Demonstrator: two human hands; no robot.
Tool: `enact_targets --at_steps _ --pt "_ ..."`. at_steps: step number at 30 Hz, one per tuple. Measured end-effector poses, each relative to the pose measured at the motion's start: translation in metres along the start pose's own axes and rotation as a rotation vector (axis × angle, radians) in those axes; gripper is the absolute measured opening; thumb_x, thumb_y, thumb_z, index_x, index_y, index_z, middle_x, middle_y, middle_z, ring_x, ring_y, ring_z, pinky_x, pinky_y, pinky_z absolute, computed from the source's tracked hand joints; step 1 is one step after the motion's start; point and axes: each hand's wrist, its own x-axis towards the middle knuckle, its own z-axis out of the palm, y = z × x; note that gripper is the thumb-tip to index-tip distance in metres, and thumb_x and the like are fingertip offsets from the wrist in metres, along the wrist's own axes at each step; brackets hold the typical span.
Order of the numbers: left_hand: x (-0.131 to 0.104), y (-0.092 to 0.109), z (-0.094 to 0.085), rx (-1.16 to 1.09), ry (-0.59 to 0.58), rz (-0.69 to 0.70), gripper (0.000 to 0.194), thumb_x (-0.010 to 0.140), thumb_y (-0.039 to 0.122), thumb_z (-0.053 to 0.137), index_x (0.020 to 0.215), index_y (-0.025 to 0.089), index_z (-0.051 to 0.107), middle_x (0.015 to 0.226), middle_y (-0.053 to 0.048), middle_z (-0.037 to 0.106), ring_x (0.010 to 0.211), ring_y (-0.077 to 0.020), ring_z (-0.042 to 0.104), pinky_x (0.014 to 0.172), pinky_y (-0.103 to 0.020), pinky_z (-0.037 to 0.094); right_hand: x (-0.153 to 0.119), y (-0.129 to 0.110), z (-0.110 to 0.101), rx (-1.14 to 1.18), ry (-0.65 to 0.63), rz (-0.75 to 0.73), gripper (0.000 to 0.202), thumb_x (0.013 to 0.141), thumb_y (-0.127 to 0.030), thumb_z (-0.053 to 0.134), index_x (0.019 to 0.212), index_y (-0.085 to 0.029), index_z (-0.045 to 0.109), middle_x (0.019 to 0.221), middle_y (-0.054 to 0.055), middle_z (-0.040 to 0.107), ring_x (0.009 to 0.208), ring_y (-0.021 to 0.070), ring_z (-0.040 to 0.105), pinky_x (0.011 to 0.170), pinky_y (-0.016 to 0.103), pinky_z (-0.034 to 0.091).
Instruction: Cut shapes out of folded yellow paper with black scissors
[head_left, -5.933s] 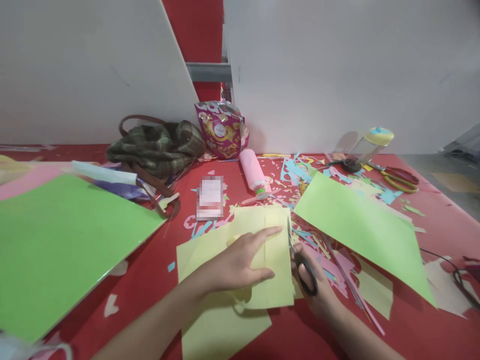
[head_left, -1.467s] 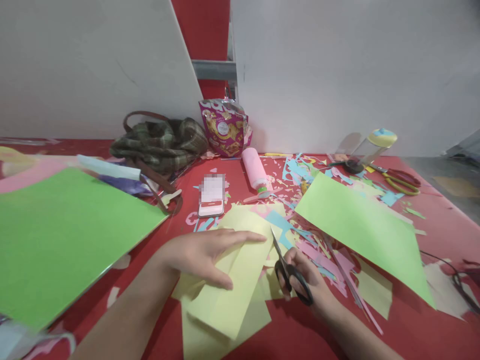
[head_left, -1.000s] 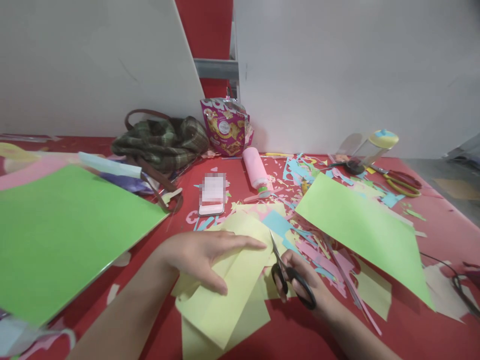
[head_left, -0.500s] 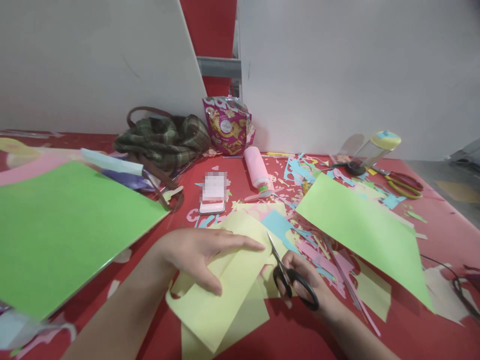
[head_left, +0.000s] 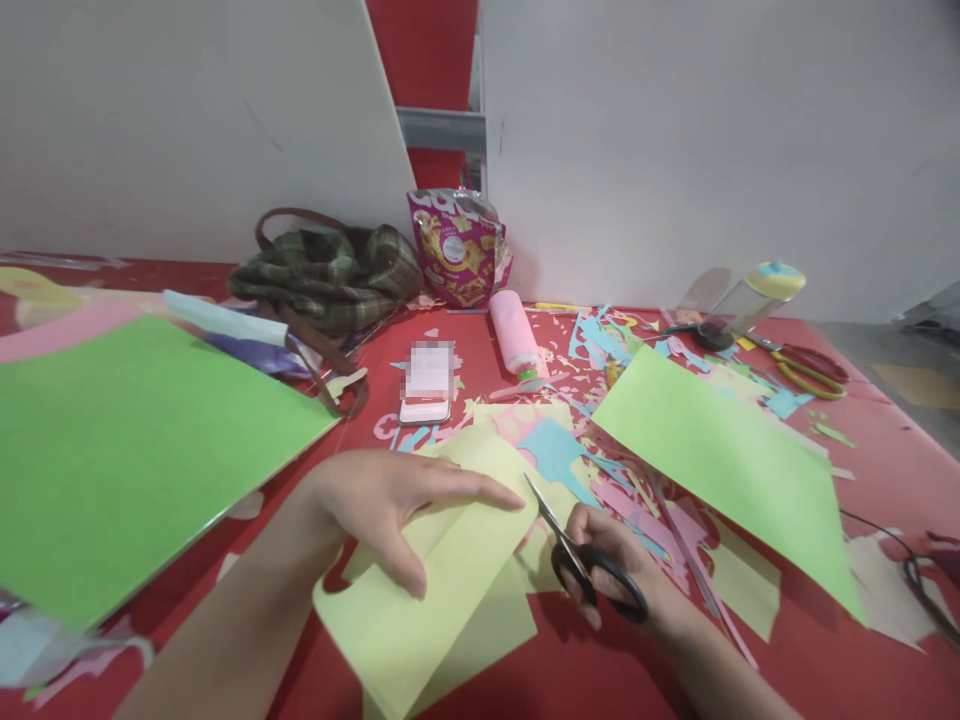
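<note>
A sheet of pale yellow paper [head_left: 442, 600], tilted and lifted in part off the table, is gripped by my left hand [head_left: 390, 505]. That hand's thumb and index finger lie spread over the paper's top side; its other fingers are mostly hidden. Black-handled scissors [head_left: 574, 560] are in my right hand [head_left: 619, 550], with fingers through the loops. Their blades point up and left, at the right edge of the yellow paper, close to my left index fingertip. Under the held sheet lies another yellow piece [head_left: 487, 635].
Green sheets lie left [head_left: 135, 460] and right [head_left: 735, 470]. Beyond my hands are a phone [head_left: 425, 408], a pink bottle [head_left: 514, 335], a snack bag [head_left: 457, 250] and a plaid bag [head_left: 330, 270]. Paper scraps [head_left: 637, 510], a clear bottle [head_left: 754, 300] and red-and-yellow-handled scissors [head_left: 814, 370] are at right.
The yellow paper and my left hand have shifted slightly left and toward me. The scissors have turned a little, their handles lower and further right.
</note>
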Motion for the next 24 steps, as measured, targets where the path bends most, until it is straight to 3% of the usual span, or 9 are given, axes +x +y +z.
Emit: enact_targets --at_steps 24 --pt "0.0016 -0.0018 -0.0002 -0.061 -0.015 0.049 0.08 0.061 0.028 0.064 0.129 0.016 0.024 0.13 -0.007 0.036 0.114 -0.0227 0.038 0.092 -0.022 0.029 0.0013 -0.0078 0.0002 0.039 0.005 0.022 0.038 0.062 -0.038 0.067 0.069 -0.017 0.036 0.052 -0.005 0.048 0.032 0.0039 0.045 0.03 0.013 0.025"
